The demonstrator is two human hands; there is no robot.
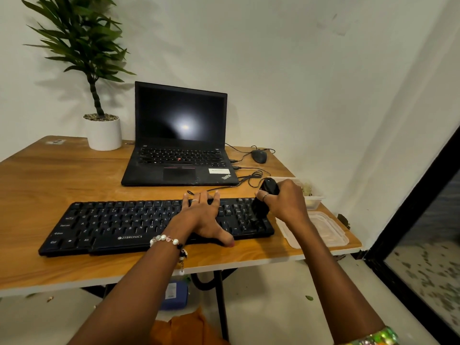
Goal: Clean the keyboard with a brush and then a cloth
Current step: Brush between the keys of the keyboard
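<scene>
Wood-grain table (62, 185) fills the lower half of your view, its near edge running left to right just above your forearms. On it, at about 12 o'clock from your hands, an open black laptop (179, 155) stands with its dark screen facing you, a glare spot in the middle. At 10 o'clock, toward the far left corner, a green plant in a white pot (104, 133) stands against the pale wall.

Directly in front of you lies the black keyboard (119, 222), long axis running from 9 o'clock to 3 o'clock, roughly parallel to the table's near edge, key legends upright toward you. Its cable trails from the back edge toward the laptop's right side.

Your left hand (204, 217) lies flat on the right-centre of the keyboard, fingers spread and straight toward 12 o'clock, thumb out over the near edge toward 4 o'clock; it presses rather than grasps. A bead bracelet sits on that wrist.

Your right hand (283, 202) is curled around a black brush (263, 200), fingers wrapped on its rounded handle. The brush stands steeply tilted, handle toward 1 o'clock and the dark bristle end down toward 7 o'clock on the number-pad keys at the keyboard's right end; the bristles look blurred.

At 3 o'clock, just beside the keyboard's right end, lie clear plastic containers (323, 230). A black mouse (258, 156) lies at 1 o'clock, right of the laptop, wire looping back to it.
</scene>
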